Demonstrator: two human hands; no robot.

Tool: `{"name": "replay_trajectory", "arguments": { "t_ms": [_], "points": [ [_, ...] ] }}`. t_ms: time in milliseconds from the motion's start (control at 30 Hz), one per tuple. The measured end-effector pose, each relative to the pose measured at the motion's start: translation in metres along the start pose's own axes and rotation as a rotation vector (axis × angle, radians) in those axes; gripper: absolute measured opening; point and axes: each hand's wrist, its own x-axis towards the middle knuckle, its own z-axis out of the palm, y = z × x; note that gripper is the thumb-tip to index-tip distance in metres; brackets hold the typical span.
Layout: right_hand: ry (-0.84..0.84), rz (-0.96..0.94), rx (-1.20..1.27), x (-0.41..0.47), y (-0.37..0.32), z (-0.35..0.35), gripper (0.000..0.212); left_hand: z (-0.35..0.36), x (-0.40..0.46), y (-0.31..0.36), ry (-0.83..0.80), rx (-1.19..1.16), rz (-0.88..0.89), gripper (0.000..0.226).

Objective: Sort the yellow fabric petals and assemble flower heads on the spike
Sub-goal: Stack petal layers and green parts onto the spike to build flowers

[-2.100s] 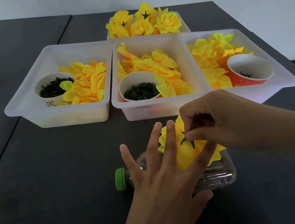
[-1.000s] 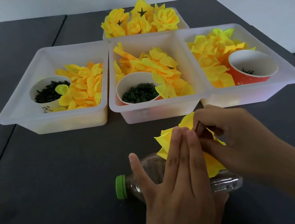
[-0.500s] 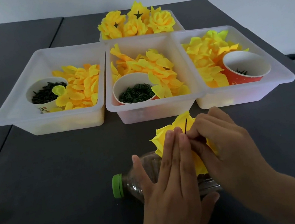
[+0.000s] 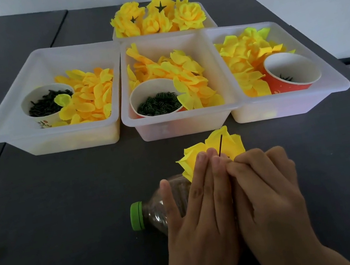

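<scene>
A dark table [image 4: 54,212] carries four translucent bins: left bin [image 4: 12,128], middle bin [image 4: 182,126], right bin [image 4: 293,106] in a row, touching side by side, and a back bin [image 4: 210,22] behind the middle one. A clear bottle [image 4: 157,210] with a green cap [image 4: 137,216] lies on its side nearer the person.

No legible text anywhere; printed pattern on left paper cup [image 4: 44,123] too small to read.
</scene>
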Motion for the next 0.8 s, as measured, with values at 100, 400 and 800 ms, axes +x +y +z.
{"name": "replay_trajectory", "arguments": {
  "t_ms": [100,400,800],
  "points": [
    [-0.022,-0.018,0.004,-0.002,0.000,-0.001,0.046,0.000,-0.003,-0.004,-0.007,0.009,0.034,0.065],
    [-0.114,-0.064,-0.070,0.000,0.007,-0.007,0.043,-0.023,0.014,-0.026,-0.232,-0.043,0.165,0.074],
    [-0.412,0.135,0.214,0.051,0.018,-0.045,0.017,-0.050,0.026,-0.066,-0.171,-0.952,-0.479,0.027]
  ]
}}
